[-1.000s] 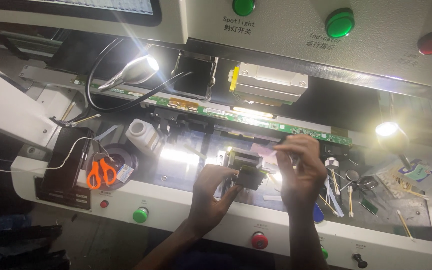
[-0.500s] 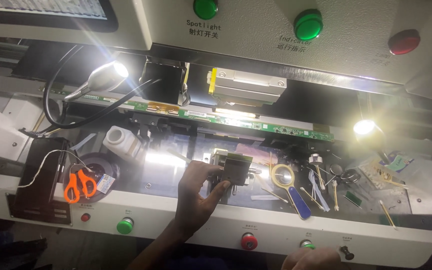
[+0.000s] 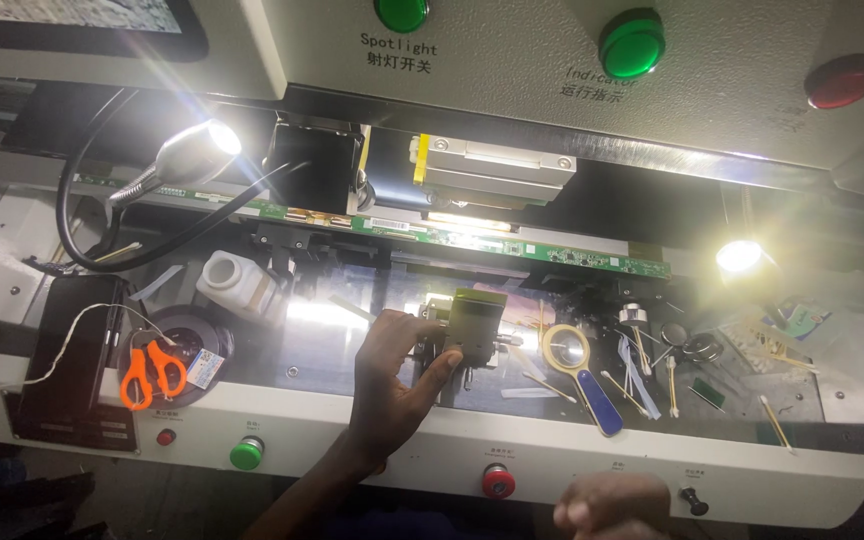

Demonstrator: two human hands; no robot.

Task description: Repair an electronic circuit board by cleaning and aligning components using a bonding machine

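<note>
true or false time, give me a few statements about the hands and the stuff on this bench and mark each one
1. The left hand grips the small boxy block on the bench. True.
2. The right hand holds the magnifying glass. False: it hangs at the bottom edge of the view, touching nothing visible; the magnifier lies on the bench.
3. The orange scissors lie to the left of the left hand. True.
4. Both lamps are switched off. False: the gooseneck lamp and the round lamp both shine.
5. A long green circuit board runs behind the block. True.
</note>
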